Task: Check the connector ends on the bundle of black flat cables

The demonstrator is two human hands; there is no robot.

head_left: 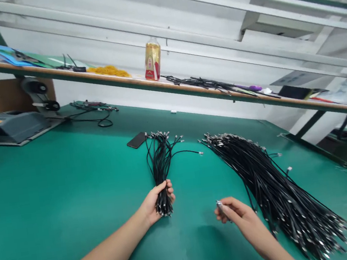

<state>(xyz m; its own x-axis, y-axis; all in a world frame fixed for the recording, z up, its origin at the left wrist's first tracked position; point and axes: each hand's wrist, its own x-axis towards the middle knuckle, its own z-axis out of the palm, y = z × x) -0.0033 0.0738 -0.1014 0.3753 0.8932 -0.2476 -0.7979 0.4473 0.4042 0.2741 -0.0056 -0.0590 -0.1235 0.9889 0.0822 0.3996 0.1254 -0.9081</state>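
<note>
My left hand (157,200) is wrapped round the lower part of a bundle of black cables (161,161). Silver connectors stick out below the fist, and the far ends fan out on the green table, one cable straying to the right. My right hand (235,213) pinches a small silver metal piece (219,205) between thumb and fingers, above the table; its exact kind is too small to tell. Right of that hand lies a large pile of black cables (262,173) with silver connectors at both ends. A dark phone (137,140) lies beside the bundle's far end.
A grey tape-dispenser-like machine (16,125) stands at the left back, with loose black cables (101,112) near it. Across the back runs a shelf (122,80) bearing a drink bottle (153,60), yellow bands (108,72) and more black cables (205,83).
</note>
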